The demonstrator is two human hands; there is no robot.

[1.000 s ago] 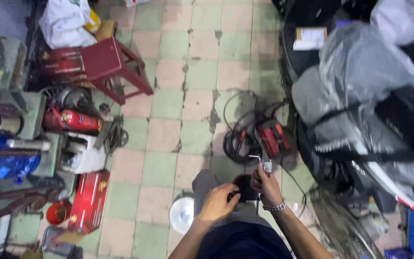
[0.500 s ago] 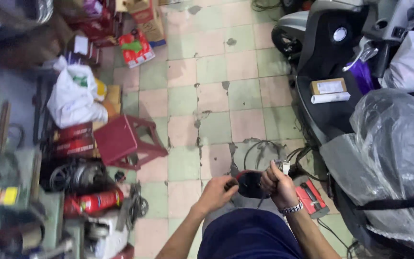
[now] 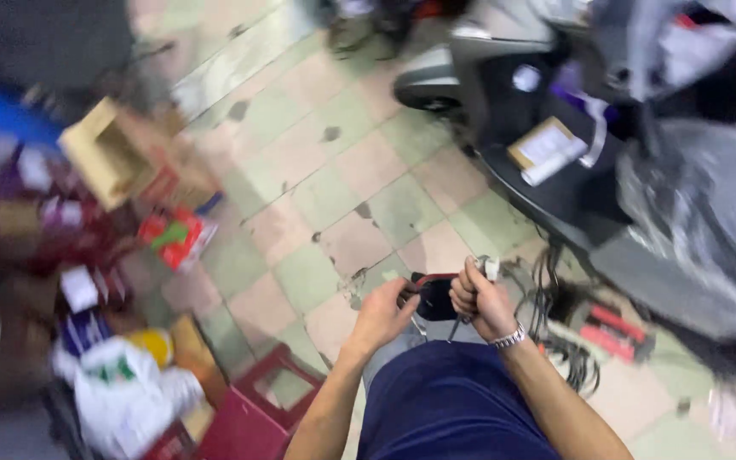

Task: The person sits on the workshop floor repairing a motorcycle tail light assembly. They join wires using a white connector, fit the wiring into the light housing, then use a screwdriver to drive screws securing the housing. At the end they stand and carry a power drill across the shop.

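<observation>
Left hand: the left hand [image 3: 382,317] is curled around the near edge of a small black rounded part with a thin red rim [image 3: 434,296]; the fingers are pressed onto it, though motion blur hides how each fingertip sits.
Right hand: the right hand [image 3: 480,300], with a silver metal wristband [image 3: 510,338] on its wrist, is closed in a fist on the far side of the same black part and also pinches a small pale metal piece [image 3: 487,267] that sticks up above the knuckles.
Held part: it sits between the 2 hands, in front of the person's dark blue clothing [image 3: 453,405] and above the worn floor of pale green and pink square tiles [image 3: 334,200].
Cables: a tangle of black cables [image 3: 555,319] lies on the floor just right of the right hand, beside a black and red flat device [image 3: 611,328].
Scooter: a dark grey scooter [image 3: 547,128] stands to the upper right, with a brown cardboard packet [image 3: 545,145] lying on its footboard and a grey plastic sheet [image 3: 700,213] draped over the body beside it.
Left side: a red plastic stool [image 3: 253,409] stands near the left elbow, next to a white plastic bag [image 3: 125,396]; further up are an open brown cardboard box [image 3: 112,153] and a red and green packet [image 3: 179,237].
Sharpness: the whole view is blurred, so small details cannot be told.
</observation>
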